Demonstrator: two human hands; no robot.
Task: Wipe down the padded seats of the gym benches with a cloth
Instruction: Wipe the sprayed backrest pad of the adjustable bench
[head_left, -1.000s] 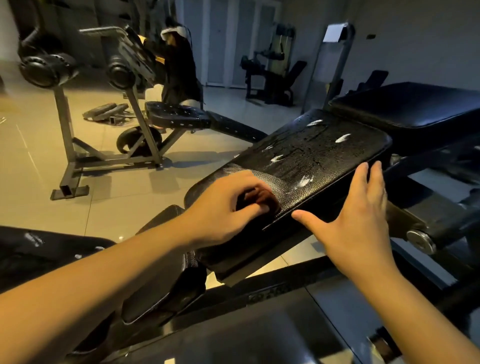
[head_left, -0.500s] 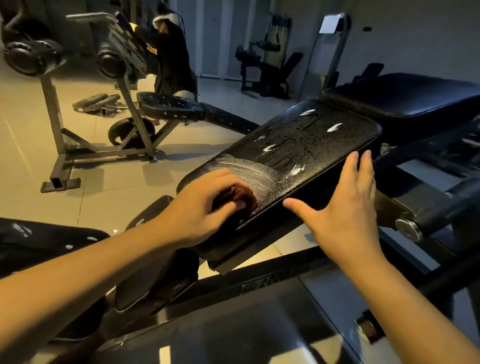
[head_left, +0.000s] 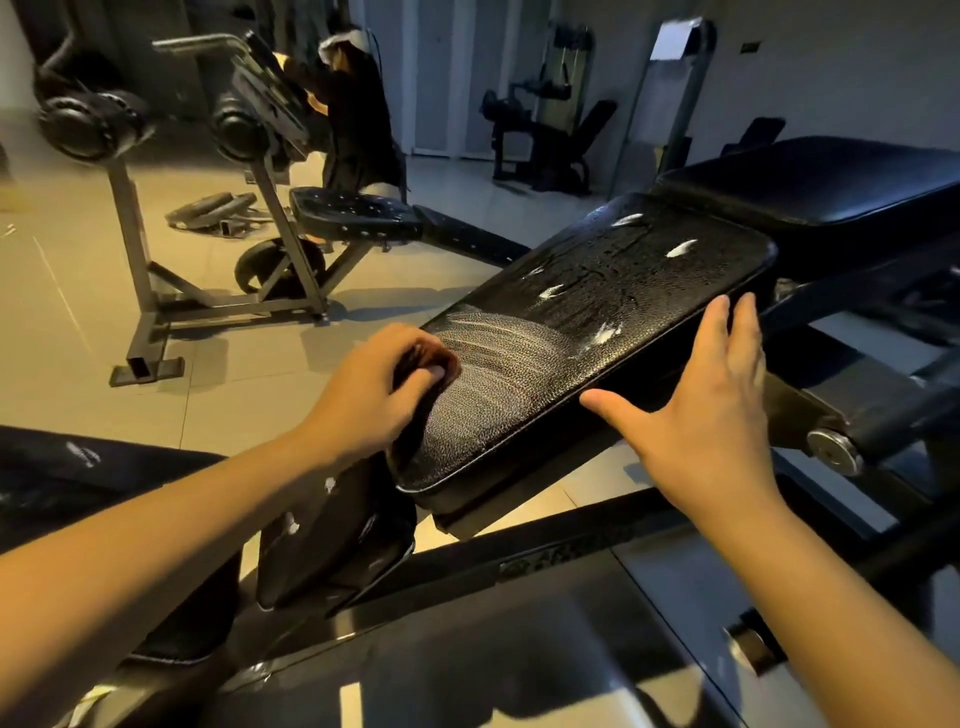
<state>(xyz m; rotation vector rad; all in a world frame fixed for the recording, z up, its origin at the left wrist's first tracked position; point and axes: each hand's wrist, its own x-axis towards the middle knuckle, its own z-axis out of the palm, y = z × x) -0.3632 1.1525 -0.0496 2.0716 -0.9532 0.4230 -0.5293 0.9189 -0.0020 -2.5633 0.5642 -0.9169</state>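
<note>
Padded seat (head_left: 623, 291): black, tilted, flecked with white foam spots (head_left: 680, 248).
Cloth (head_left: 427, 359): dark, bunched under the left hand's (head_left: 371, 387) curled fingers, pressed on the seat's near left corner.
Right hand (head_left: 711, 410): fingers straight, flat against the seat's right edge.

Room reading dim overall. Warm yellow light falling from left onto floor (head_left: 67, 312), tiles glaring softly. Far wall (head_left: 841, 67) at right going cool blue-grey. Grey stand (head_left: 136, 270) at far left casting soft shadows on tiles to its right. Padded seat (head_left: 623, 280) catching small white highlights and grainy sheen. Left hand (head_left: 363, 395) and cloth (head_left: 423, 361) smearing with motion blur. Round pads (head_left: 88, 124) at far left blurring too. Wide lens bending door lines, stretching forearms at near corners. Near glossy plate (head_left: 467, 665) mirroring pale light.
</note>
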